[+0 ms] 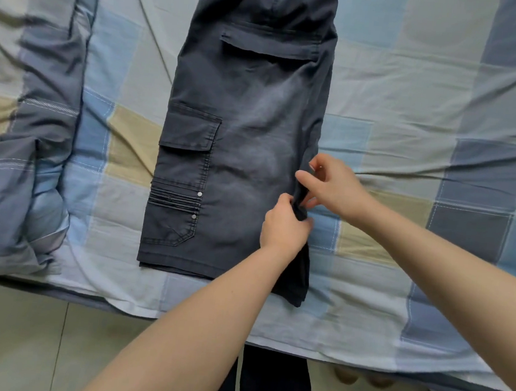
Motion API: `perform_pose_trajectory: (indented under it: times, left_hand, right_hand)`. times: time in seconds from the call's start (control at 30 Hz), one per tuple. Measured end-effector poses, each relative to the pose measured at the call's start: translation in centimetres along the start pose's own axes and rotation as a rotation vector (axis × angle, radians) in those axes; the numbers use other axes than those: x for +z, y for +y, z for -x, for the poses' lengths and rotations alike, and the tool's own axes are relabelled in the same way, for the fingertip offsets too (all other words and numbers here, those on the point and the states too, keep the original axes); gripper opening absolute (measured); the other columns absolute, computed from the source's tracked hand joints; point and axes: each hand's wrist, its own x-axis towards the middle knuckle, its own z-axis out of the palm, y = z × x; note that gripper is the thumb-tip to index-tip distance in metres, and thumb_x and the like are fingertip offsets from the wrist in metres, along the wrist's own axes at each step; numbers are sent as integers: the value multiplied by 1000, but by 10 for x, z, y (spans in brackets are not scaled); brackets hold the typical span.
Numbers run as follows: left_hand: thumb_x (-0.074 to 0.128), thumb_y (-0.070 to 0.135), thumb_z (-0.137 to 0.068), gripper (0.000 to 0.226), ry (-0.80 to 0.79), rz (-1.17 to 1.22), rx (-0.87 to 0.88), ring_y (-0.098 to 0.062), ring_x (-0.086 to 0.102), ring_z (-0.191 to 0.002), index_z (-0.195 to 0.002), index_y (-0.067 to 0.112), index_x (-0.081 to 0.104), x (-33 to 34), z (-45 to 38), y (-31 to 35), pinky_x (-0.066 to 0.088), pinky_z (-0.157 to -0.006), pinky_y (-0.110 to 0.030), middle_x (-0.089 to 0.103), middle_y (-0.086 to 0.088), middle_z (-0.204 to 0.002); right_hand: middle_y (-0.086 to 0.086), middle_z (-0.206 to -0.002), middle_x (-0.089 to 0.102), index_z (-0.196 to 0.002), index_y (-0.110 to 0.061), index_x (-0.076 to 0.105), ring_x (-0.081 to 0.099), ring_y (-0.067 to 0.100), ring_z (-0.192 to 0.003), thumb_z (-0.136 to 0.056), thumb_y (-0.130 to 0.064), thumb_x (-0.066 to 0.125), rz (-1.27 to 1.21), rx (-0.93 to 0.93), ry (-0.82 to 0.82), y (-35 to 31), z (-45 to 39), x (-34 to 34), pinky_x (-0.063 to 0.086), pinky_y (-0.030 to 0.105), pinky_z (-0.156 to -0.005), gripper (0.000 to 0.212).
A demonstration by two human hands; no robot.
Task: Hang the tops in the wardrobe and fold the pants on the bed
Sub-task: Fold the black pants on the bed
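The dark cargo pants (239, 150) lay flat on the bed (415, 100), already doubled leg over leg, with the waistband at the far end and the hems toward the near edge of the bed. Their long axis ran straight away from the person. Both hands worked at the right-hand edge of the pants, below the middle of their length. The left hand (283, 225) gripped a bunched fold of that edge, its fingers clamped on the cloth. The right hand (332, 184), just beyond it along the same edge, pinched the fabric between thumb and fingertips. The two hands were close together, almost touching. The side pocket (189, 133) sat on the opposite edge of the pants, well apart from both hands. A rolled quilt (19, 159) lay left of the pants. In the inspector's judgement, the edge was being straightened before a fold across the length.
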Motion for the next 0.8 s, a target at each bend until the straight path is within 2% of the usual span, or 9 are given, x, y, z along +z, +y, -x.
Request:
perform_pose_trajectory:
  times: [0.1, 0.2, 0.3, 0.43, 0.57, 0.63, 0.67, 0.73, 0.8]
  left_hand:
    - [64, 18, -86, 11, -9, 165, -84, -30, 63, -93, -93, 9, 65, -15, -5, -14, 52, -76, -37, 68, -8, -89]
    - [68, 14, -86, 16, -55, 335, -138, -32, 66, -89, -85, -2, 67, -34, -8, -31, 54, -83, -44, 71, -20, -89]
    - [68, 13, -88, 23, -99, 445, -186, -24, 64, -81, -91, -10, 65, -48, -13, -47, 56, -76, -40, 71, -21, -91]
    - [69, 13, -87, 19, -167, 352, -198, -19, 58, -76, -79, -4, 64, -55, -17, -65, 54, -86, -49, 63, -11, -76]
    - [66, 16, -89, 32, -238, 133, -148, -25, 59, -62, -63, 9, 49, -64, -12, -72, 60, -76, -43, 55, -10, -68]
    - [60, 23, -93, 21, -278, -187, 22, -28, 70, -71, -75, 11, 61, -84, -9, -74, 58, -76, -36, 69, -6, -75]
    - [55, 24, -94, 16, -251, -448, 190, -29, 69, -80, -87, 14, 65, -98, -9, -77, 54, -78, -36, 71, -5, -85]
    - [46, 16, -92, 21, -133, -909, 663, -30, 64, -97, -102, 16, 65, -136, -12, -83, 49, -82, -39, 68, -5, -101]
    - [40, 8, -89, 34, -109, -1117, 1164, -31, 63, -111, -107, 13, 68, -177, -21, -86, 52, -91, -41, 68, -9, -114]
  right_hand:
    - [5, -70, 64, -88, -11, 51, 67, 17, -60, -91, -28, 58, 112, -60, -42, -8, -9, 15, 56, 29, -57, 19]
    - [0, -82, 64, -92, -13, 57, 63, 18, -76, -95, -27, 52, 319, -169, -64, -10, -15, 25, 49, 28, -69, 16]
    - [4, -94, 54, -101, -9, 59, 55, 27, -89, -93, -12, 49, 577, -378, -39, -4, -14, 27, 44, 35, -77, 13]
    - [13, -127, 47, -122, -11, 58, 46, 32, -108, -81, 5, 52, 1018, -570, -95, 12, -5, 22, 48, 43, -77, 45]
    - [18, -139, 49, -136, -11, 52, 50, 37, -123, -73, 4, 64, 1361, -710, -185, 22, 0, 11, 48, 43, -92, 66]
    - [18, -142, 48, -141, -13, 47, 49, 38, -126, -75, 2, 63, 1454, -758, -200, 28, 1, 9, 44, 47, -101, 70]
    - [17, -143, 46, -143, -16, 44, 48, 38, -128, -78, 2, 58, 1486, -787, -202, 30, 3, 7, 42, 48, -103, 69]
    - [17, -144, 46, -145, -20, 40, 48, 38, -128, -86, 2, 36, 1535, -831, -195, 33, 3, 5, 41, 50, -104, 63]
    - [18, -143, 47, -146, -22, 39, 48, 38, -129, -90, 0, 14, 1575, -848, -185, 35, 2, 6, 41, 52, -104, 65]
